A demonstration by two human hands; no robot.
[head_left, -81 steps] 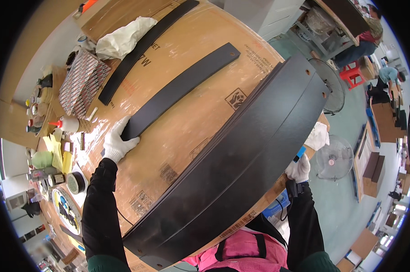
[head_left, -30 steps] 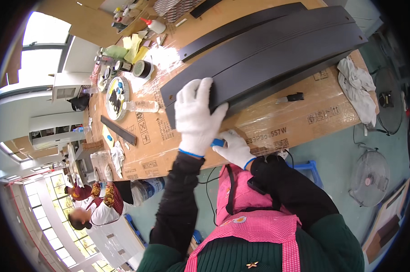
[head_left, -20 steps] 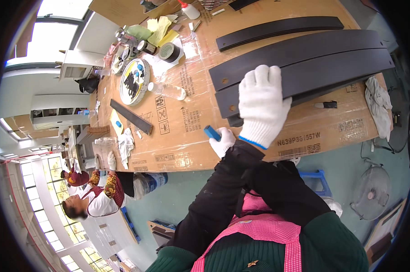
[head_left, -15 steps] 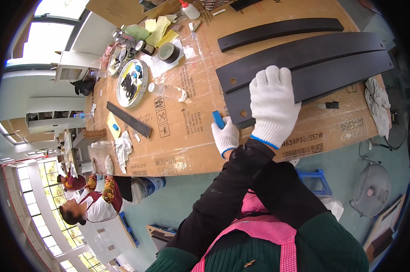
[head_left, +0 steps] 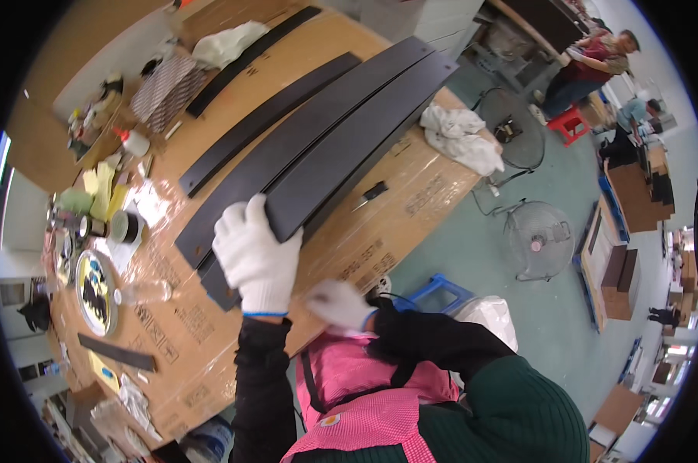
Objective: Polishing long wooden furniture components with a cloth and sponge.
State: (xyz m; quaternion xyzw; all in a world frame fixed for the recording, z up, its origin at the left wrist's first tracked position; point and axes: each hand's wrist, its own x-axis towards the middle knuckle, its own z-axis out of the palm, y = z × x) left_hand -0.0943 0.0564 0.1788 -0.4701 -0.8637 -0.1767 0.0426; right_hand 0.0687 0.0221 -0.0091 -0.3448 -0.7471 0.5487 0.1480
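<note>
Two wide, dark grey, gently curved boards (head_left: 318, 116) lie side by side on the cardboard-covered table (head_left: 411, 231), running from near left to far right. My left hand (head_left: 256, 255), in a white knit glove, rests across the near end of the closer board (head_left: 357, 147). Its fingers lie stretched over the surface. My right hand (head_left: 340, 304), also gloved, is off the boards by the front table edge, smeared by motion. I cannot make out its fingers or anything in them. A small black-handled tool (head_left: 372, 193) lies on the cardboard to the right of the boards.
Narrower dark strips (head_left: 268, 119) lie beyond the boards. At left are a clear bottle (head_left: 144, 292), a round tray (head_left: 110, 309), a tape roll (head_left: 125, 227) and a short dark strip (head_left: 118, 353). A white cloth (head_left: 461, 139) covers the right corner. Floor fans (head_left: 539, 241) and a blue stool (head_left: 438, 292) stand nearby.
My view has swung right. My right hand, which held a small blue block beside the boards' near end, has moved back to the table edge. My left hand remains on the board.
</note>
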